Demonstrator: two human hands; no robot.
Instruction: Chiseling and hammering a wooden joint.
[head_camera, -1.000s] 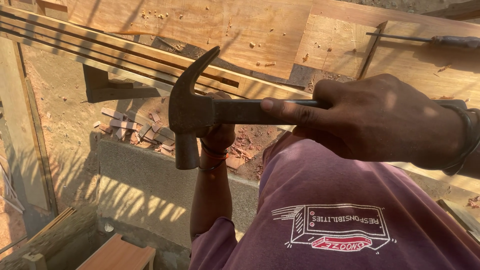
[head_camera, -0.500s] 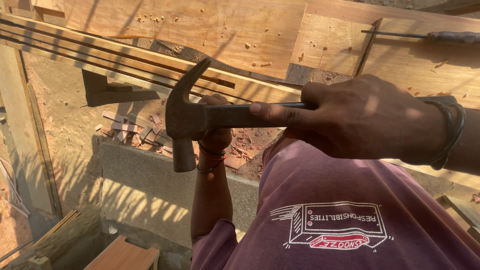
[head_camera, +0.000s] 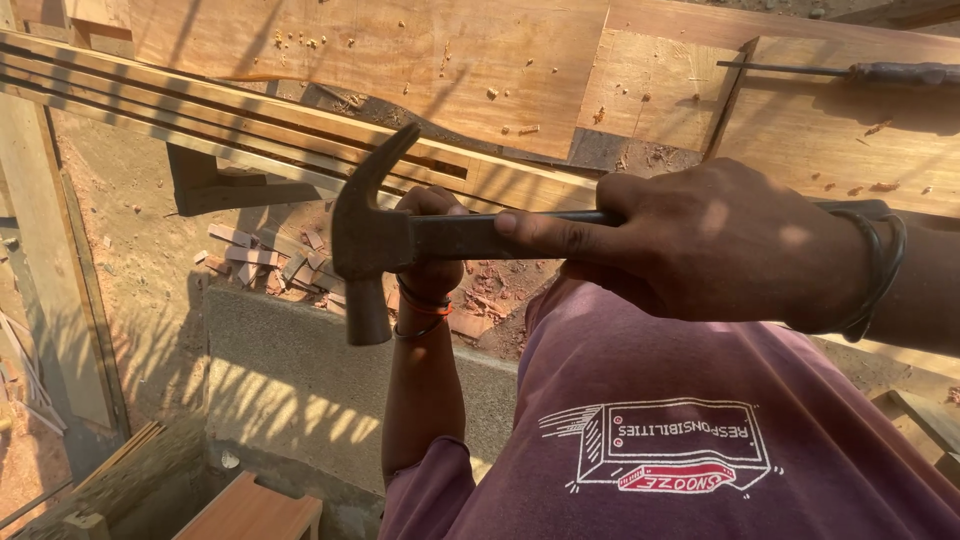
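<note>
steel claw hammer (head_camera: 365, 245) at frame centre, handle horizontal, head left; right hand (head_camera: 720, 240) wrapped round handle. left hand (head_camera: 430, 240) behind head, up at wooden strips (head_camera: 250, 130); grip unclear.

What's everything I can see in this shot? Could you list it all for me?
Claw hammer: one, dark metal, centre, head pointing down and claw up.
Grooved wooden moulding: one long pale strip, running from upper left toward centre.
Wooden boards: several, orange-brown, across the top.
Screwdriver-like tool: one, dark, lying on a board at top right.
Wood offcuts: a scatter, pale, on the reddish ground behind the hammer.
Concrete block wall: one, grey, lower left.
Maroon shirt: one, printed, bottom right.
Right hand: grips the hammer's handle; dark bangles at the wrist.
Left hand: raised behind the hammer head, partly hidden; thin bands at the wrist.
</note>
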